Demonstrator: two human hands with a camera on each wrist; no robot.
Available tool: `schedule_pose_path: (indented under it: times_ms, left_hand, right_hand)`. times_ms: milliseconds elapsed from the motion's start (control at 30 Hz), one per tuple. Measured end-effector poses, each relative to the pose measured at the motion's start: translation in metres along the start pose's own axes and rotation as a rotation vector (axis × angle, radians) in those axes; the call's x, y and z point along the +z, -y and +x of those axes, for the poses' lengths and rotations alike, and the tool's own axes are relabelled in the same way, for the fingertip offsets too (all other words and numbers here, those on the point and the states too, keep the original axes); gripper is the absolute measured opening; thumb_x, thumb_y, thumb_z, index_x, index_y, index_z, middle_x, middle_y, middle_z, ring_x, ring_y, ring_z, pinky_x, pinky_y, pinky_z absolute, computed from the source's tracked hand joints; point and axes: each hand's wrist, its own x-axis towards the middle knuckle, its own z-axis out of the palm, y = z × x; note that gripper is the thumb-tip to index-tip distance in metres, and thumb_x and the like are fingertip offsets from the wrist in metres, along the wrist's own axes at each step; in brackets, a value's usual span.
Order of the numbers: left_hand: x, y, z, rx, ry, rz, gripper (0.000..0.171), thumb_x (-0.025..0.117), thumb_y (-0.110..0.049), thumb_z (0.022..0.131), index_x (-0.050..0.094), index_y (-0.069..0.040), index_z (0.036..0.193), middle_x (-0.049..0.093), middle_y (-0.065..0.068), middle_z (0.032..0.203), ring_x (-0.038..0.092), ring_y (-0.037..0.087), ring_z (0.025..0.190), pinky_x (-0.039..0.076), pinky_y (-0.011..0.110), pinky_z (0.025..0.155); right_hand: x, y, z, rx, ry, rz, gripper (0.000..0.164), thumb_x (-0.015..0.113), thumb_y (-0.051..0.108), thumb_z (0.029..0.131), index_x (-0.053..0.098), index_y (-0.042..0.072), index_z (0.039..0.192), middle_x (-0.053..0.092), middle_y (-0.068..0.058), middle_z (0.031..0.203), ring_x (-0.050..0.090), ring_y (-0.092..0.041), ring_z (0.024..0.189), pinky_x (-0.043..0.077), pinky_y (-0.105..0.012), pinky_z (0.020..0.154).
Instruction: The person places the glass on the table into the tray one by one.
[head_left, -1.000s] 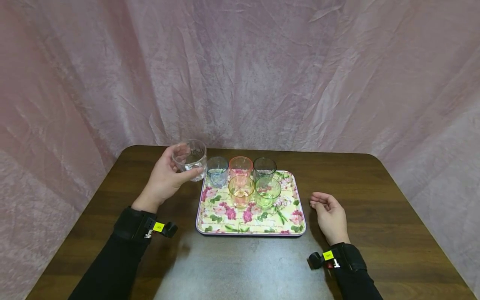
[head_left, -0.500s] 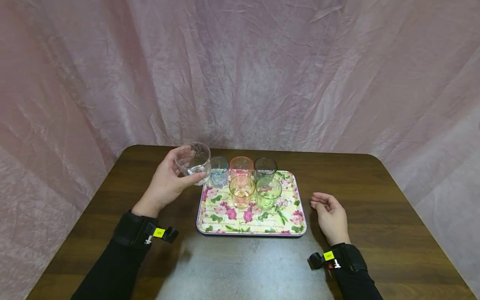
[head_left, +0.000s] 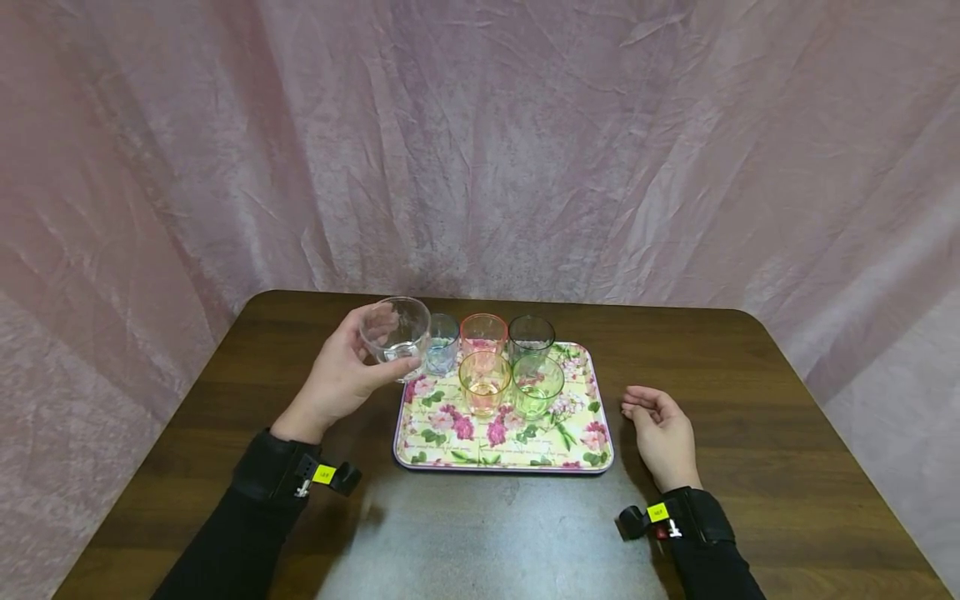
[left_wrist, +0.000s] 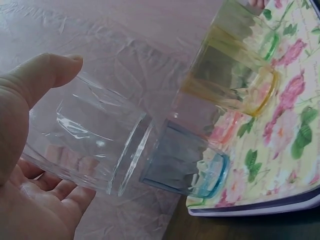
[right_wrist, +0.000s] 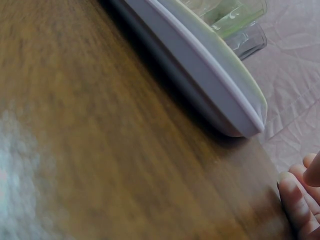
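My left hand (head_left: 341, 375) grips a clear glass (head_left: 395, 329) between thumb and fingers, raised by the tray's back left corner. In the left wrist view the clear glass (left_wrist: 90, 135) is close beside the blue glass (left_wrist: 185, 160), its base toward it. On the floral tray (head_left: 450, 446) stand the blue glass (head_left: 442, 350), a red-rimmed glass (head_left: 483, 333) and a dark grey glass (head_left: 531, 333) in a back row. A yellow glass (head_left: 484, 383) and a green glass (head_left: 537, 387) stand in front. My right hand (head_left: 663, 433) rests on the table, loosely curled, holding nothing.
The tray lies on a brown wooden table (head_left: 757, 417) with rounded back corners. A pink curtain (head_left: 480, 150) hangs behind the table. Light glares off the tabletop before the tray. Each wrist wears a black band with a small camera.
My left hand has carried the clear glass right and slightly down, nearer the tray, so that it now overlaps the blue glass from the head view. My right hand stays where it was.
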Motion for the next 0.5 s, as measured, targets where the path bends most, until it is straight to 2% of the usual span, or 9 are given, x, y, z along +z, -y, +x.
schedule_pose_path:
  times_ms: [300,500]
  left_hand:
    - [0.010,0.009,-0.005,-0.002,0.030,-0.042,0.085,0.089,-0.012,0.093,0.041,-0.003,0.162,0.052,0.024,0.161,0.051,0.038,0.152,0.040,0.061,0.128]
    - [0.017,0.016,-0.010,-0.037,0.050,-0.061,0.088,0.091,-0.011,0.091,0.042,-0.005,0.163,0.051,0.021,0.162,0.053,0.037,0.152,0.051,0.053,0.120]
  right_hand:
    - [-0.001,0.002,-0.001,0.007,0.006,0.006,0.030,0.054,0.005,0.112,0.066,-0.001,0.138,0.072,-0.023,0.133,0.068,0.003,0.097,0.054,-0.004,0.087]
    - [-0.001,0.003,-0.001,0.011,0.012,0.011,0.030,0.054,0.006,0.112,0.066,-0.001,0.139,0.072,-0.023,0.134,0.067,0.003,0.097,0.054,-0.003,0.087]
